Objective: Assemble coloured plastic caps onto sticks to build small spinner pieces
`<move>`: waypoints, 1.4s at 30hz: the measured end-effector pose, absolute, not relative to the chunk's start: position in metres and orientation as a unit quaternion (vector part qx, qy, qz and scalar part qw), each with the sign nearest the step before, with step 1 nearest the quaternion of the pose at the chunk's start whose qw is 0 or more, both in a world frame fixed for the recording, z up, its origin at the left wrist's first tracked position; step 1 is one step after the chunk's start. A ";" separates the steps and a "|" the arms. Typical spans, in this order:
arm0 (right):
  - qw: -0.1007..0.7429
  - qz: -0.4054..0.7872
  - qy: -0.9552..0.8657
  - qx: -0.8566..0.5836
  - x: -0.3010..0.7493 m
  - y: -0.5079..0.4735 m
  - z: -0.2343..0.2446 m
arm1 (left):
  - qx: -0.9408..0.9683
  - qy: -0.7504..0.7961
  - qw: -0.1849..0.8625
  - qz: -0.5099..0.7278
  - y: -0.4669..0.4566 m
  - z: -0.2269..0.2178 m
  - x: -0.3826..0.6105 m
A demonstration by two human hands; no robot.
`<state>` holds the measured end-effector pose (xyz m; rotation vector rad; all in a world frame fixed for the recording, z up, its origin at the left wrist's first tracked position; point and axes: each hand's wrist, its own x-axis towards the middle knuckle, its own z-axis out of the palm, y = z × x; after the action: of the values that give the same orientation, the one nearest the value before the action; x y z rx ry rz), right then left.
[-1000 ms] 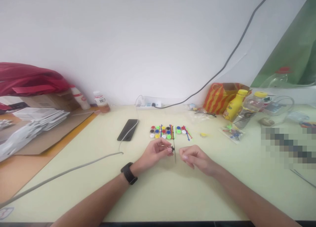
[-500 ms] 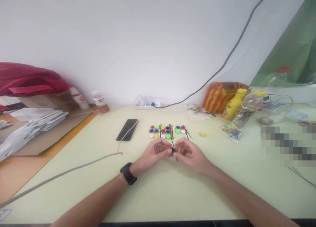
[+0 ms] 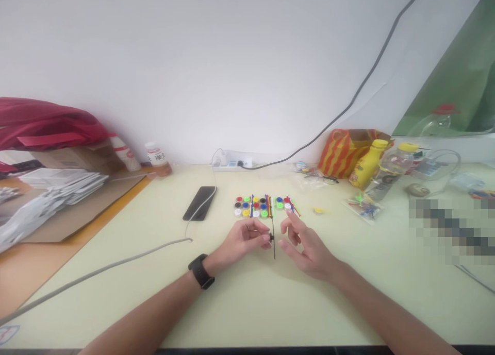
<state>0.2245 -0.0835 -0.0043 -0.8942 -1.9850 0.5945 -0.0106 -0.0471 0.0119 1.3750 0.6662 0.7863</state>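
Note:
My left hand (image 3: pixel 243 239) pinches a small black button (image 3: pixel 271 237) through which a thin black stick (image 3: pixel 273 236) runs, standing roughly upright over the pale table (image 3: pixel 247 298). My right hand (image 3: pixel 303 244) hovers just right of the stick with fingers spread and nothing in it. Behind both hands lie rows of coloured buttons (image 3: pixel 251 206) and a few coloured sticks (image 3: pixel 293 206).
A black phone (image 3: pixel 200 203) with a grey cable (image 3: pixel 96 270) lies to the left. A power strip (image 3: pixel 232 161) sits at the wall. Bottles (image 3: pixel 158 159), a yellow bottle (image 3: pixel 367 164), an orange bag (image 3: pixel 346 149), plastic bags and stacked papers (image 3: pixel 50 190) ring the table.
My right hand came in to the stick at the black button, then drew back and spread its fingers. The left hand kept its pinch in place.

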 end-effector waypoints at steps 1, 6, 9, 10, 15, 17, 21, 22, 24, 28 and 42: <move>0.419 0.242 -0.797 -0.361 0.225 -0.084 -0.002 | 0.608 0.292 0.653 0.344 -0.047 0.012 -0.011; 0.400 0.308 -0.765 -0.400 0.226 -0.080 0.006 | 0.597 0.301 0.658 0.346 -0.048 0.013 -0.010; 0.419 0.341 -0.743 -0.396 0.223 -0.078 0.009 | 0.593 0.300 0.659 0.351 -0.048 0.013 -0.010; 0.423 0.354 -0.736 -0.391 0.221 -0.078 0.010 | 0.594 0.298 0.659 0.353 -0.047 0.013 -0.010; 0.431 0.409 -0.708 -0.381 0.212 -0.082 0.012 | 0.596 0.291 0.657 0.358 -0.048 0.014 -0.010; 0.428 0.412 -0.707 -0.384 0.211 -0.082 0.011 | 0.596 0.289 0.659 0.358 -0.049 0.014 -0.010; 0.426 0.413 -0.706 -0.387 0.212 -0.081 0.007 | 0.597 0.290 0.658 0.355 -0.050 0.016 -0.009; 0.429 0.410 -0.707 -0.385 0.213 -0.081 0.006 | 0.597 0.292 0.658 0.355 -0.050 0.016 -0.009; 0.440 0.399 -0.709 -0.380 0.214 -0.081 0.005 | 0.595 0.295 0.657 0.357 -0.049 0.016 -0.009; 0.471 0.342 -0.714 -0.388 0.215 -0.081 0.004 | 0.590 0.294 0.660 0.360 -0.049 0.016 -0.009; 0.383 0.427 -0.727 -0.378 0.220 -0.079 0.011 | 0.590 0.299 0.650 0.374 -0.048 0.017 -0.009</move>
<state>0.2197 -0.0794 0.0109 -0.9634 -1.8530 1.0878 -0.0090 -0.0477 0.0166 1.3414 0.6789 0.8504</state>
